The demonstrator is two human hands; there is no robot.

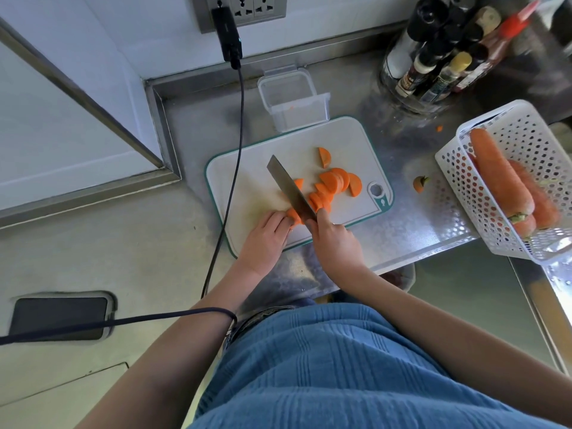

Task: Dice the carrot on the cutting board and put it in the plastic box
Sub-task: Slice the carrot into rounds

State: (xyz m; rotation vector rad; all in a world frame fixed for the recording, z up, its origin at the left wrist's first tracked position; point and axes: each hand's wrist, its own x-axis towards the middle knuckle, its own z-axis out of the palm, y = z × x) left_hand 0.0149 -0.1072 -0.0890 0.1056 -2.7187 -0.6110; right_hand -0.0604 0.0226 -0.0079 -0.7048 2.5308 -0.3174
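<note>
Right hand gripped the knife, left hand held the carrot on the board. Board sat on a steel counter, box touching its far edge, basket at right, tiled wall behind.

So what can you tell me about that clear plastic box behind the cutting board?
The plastic box is small, rectangular and see-through, with thin walls and a lip round the rim. It stands upright and open on the steel counter, right behind the far edge of the cutting board; its lid looks folded back behind it. It is almost empty: one tiny orange scrap shows inside. Neither hand touches it.
</note>
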